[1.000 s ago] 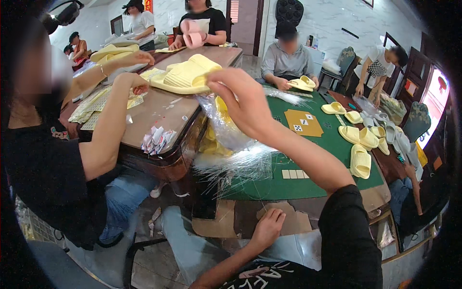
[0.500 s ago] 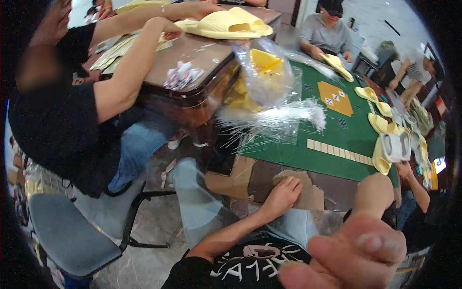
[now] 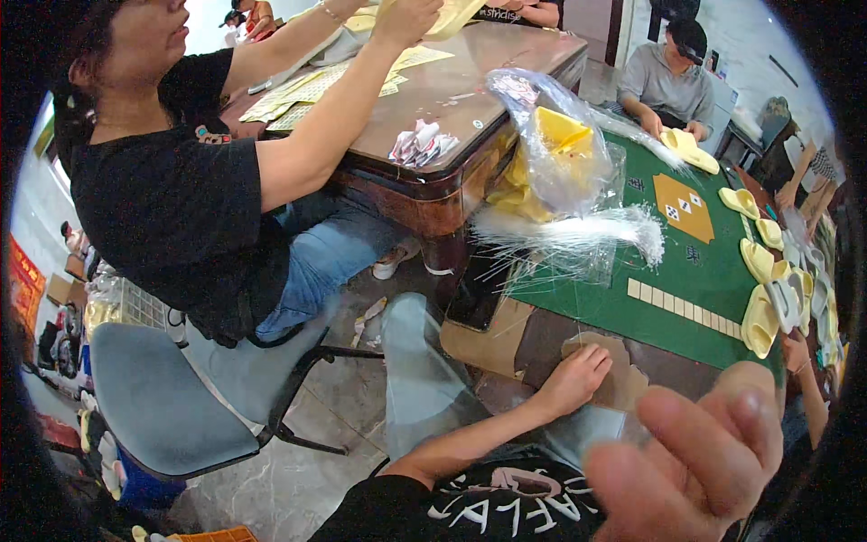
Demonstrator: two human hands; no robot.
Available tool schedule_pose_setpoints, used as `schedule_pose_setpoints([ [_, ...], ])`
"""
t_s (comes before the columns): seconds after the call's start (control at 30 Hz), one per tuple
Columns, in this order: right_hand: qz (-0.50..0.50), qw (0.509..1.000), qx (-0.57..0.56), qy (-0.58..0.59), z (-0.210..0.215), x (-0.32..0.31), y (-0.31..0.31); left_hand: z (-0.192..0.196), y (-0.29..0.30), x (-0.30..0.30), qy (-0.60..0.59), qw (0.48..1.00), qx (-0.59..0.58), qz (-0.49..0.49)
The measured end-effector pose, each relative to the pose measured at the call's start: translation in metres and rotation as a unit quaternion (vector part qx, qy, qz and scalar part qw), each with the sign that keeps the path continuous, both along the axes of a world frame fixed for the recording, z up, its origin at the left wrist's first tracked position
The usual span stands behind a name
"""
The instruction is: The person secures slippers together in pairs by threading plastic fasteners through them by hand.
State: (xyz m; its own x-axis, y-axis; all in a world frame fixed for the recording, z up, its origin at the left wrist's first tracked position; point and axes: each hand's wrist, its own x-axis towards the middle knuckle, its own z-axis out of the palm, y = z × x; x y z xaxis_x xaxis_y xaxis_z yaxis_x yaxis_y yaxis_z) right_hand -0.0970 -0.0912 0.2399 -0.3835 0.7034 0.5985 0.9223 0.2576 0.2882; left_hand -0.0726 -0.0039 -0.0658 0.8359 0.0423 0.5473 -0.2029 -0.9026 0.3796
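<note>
My left hand (image 3: 574, 381) rests at the table's near edge over a torn piece of brown cardboard (image 3: 629, 387). Its fingertips are pressed together, and a faint thin line runs up from them; what they hold is too fine to tell. Just beyond, a bundle of clear thin plastic strands (image 3: 596, 228) fans across the green tabletop (image 3: 596, 303). My right hand (image 3: 695, 465) is raised very close, large and blurred, its fingers loosely bent and apart. Nothing shows in it. Yellow slippers (image 3: 760, 321) and grey ones (image 3: 783, 305) line the table's right side.
A clear bag (image 3: 560, 144) with yellow pieces stands by the brown table (image 3: 442, 181). A dark phone-like slab (image 3: 479, 294) lies at the near left corner. One person in black (image 3: 172, 199) sits left, another (image 3: 668, 90) handles a slipper across. A grey chair (image 3: 167, 397) is at left.
The whole view has shifted, so things sit farther right and lower. My right hand has turned and its fingers have changed pose. The person at left has lifted a yellow item higher.
</note>
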Motion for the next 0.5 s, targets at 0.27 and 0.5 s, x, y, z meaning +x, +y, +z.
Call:
schedule_pose_setpoints([
  [0.27,-0.145,0.977,0.137,0.073,-0.012,-0.046,0.029,-0.008,-0.011,0.007,0.031,0.999,0.023,-0.013],
  [0.5,-0.258,0.947,0.158,0.104,-0.024,-0.05,0.011,0.0,-0.007,0.001,0.013,0.999,-0.026,-0.018],
])
